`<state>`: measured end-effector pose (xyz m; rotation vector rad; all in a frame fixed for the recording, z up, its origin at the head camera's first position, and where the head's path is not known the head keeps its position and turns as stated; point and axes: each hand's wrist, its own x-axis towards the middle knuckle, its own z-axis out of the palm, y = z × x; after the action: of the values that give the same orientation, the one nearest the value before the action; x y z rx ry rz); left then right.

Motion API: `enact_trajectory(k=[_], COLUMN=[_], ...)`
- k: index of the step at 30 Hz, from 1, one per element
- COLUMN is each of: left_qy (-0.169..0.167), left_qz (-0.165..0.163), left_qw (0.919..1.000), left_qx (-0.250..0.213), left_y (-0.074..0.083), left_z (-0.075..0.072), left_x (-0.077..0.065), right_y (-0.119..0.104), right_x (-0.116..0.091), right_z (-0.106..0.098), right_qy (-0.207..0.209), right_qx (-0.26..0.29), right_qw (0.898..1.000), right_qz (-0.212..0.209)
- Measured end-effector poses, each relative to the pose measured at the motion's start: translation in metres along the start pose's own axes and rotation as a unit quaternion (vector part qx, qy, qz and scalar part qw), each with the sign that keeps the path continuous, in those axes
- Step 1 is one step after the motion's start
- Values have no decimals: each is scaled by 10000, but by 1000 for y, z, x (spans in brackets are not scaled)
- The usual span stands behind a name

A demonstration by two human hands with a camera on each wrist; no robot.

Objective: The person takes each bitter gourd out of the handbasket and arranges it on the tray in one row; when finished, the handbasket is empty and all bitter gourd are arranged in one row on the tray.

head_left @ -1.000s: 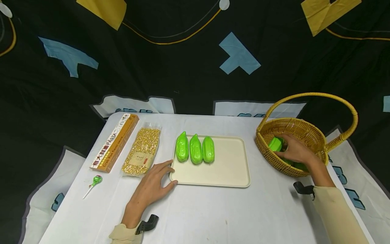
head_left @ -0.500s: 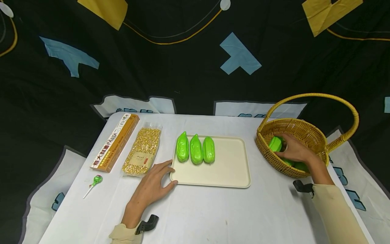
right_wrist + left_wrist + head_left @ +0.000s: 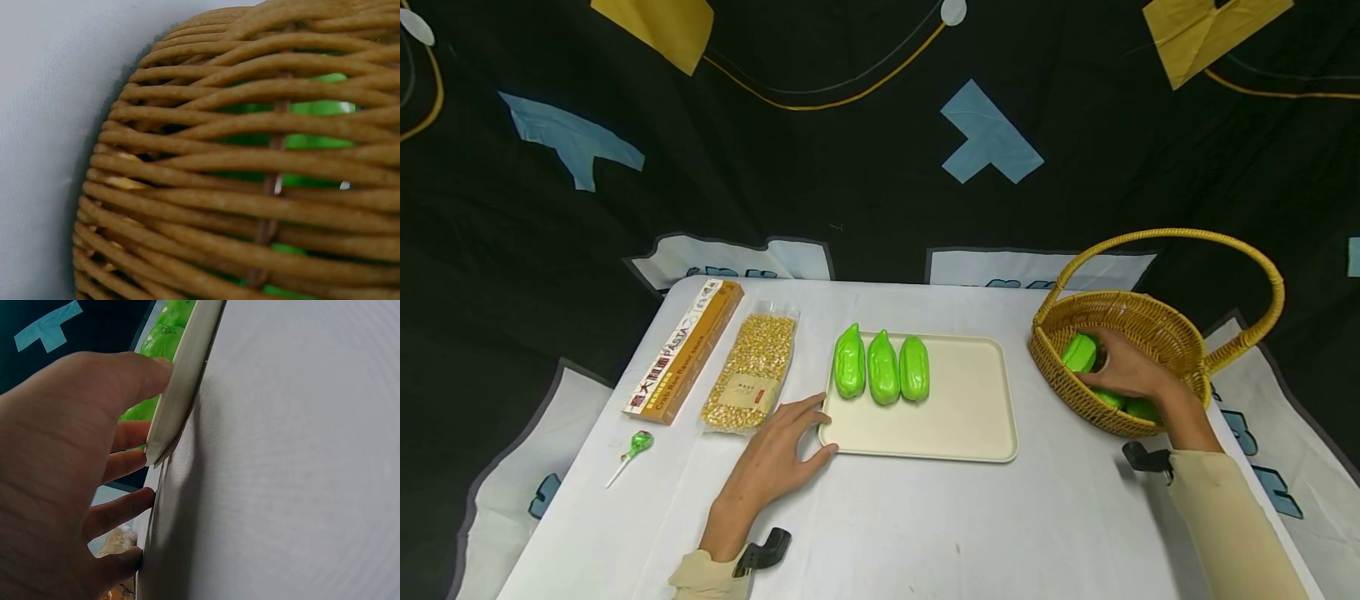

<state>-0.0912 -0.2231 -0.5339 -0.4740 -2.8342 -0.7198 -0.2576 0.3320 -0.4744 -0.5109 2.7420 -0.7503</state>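
Note:
My left hand (image 3: pixel 772 460) rests at the near left corner of a cream tray (image 3: pixel 970 400). Its thumb touches the front rim and two fingers touch the left rim; the other fingers lie off the tray, as the left wrist view shows. Three glossy green ribbed toy vegetables (image 3: pixel 883 367) lie side by side on the tray's left part. My right hand (image 3: pixel 1123 367) reaches into a yellow wicker basket (image 3: pixel 1060 404) and grips another green ribbed toy vegetable (image 3: pixel 1080 353). More green pieces (image 3: pixel 1138 408) lie beneath it. In the right wrist view the basket's weave (image 3: pixel 206 169) hides this hand.
Left of the tray lie a bag of corn kernels (image 3: pixel 760 350), a pasta box (image 3: pixel 688 350) and a green-wrapped lollipop (image 3: pixel 637 443). The basket's tall handle (image 3: pixel 1165 232) arches over my right hand. A dark cloth (image 3: pixel 880 192) hangs behind the white table (image 3: pixel 955 525).
Inside the basket, the green toy vegetable in my right hand has shifted very slightly. My left hand and the tray have stayed in place.

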Motion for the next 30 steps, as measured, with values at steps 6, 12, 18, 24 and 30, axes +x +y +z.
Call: enact_trajectory(k=[6,12,18,24,30], left_qy=[10,-25,-20,8,6], left_qz=[4,-9,21,54,55], left_qw=[10000,10000,10000,10000,10000], left_qx=[-53,-34,36,51,55], left_y=[1,0,-1,0,0], left_z=[-1,-1,0,1,1], left_x=[-1,-1,-1,-1,-1], right_y=[4,6,1,-5,-10], right_x=[-2,-9,-16,-23,-31], right_z=[1,-1,-4,-5,-7], right_qy=[161,186,241,373,593], right_qx=[2,-39,-91,-73,-40], right_qw=[9998,9990,9977,9971,9971], right_qz=[95,412,623,664,468])
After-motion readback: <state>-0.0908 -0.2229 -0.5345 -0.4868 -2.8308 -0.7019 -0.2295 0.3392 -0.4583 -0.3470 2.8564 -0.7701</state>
